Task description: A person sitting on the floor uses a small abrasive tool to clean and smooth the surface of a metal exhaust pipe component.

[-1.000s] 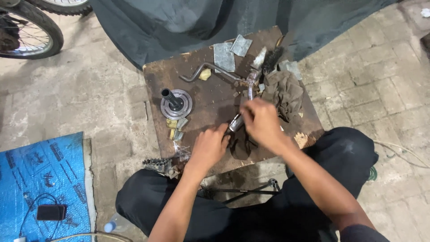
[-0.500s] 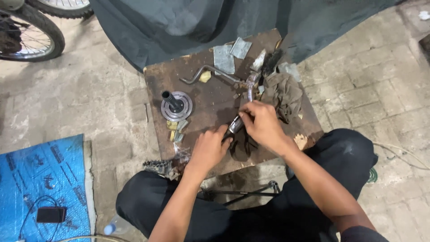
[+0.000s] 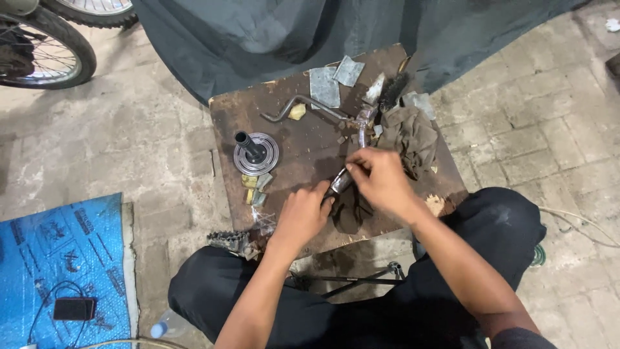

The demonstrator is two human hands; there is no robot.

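Both hands work at the bench [image 3: 226, 123] near edge. The left hand [image 3: 303, 216] closes its grip on the lower end of a metal rod [image 3: 341, 181] over a dark rag [image 3: 349, 210]; the right hand [image 3: 381, 178] pinches the rod's middle. Keep the rod steady against the rag.

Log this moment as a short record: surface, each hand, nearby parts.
Surface: low brown board on a paved floor
Left hand: gripping the lower end of a metal rod
Right hand: fingers closed over the same rod, higher up
Under the hands: dark rag
Left of hands: round metal disc with upright tube
Behind: bent metal bar, crumpled brown cloth
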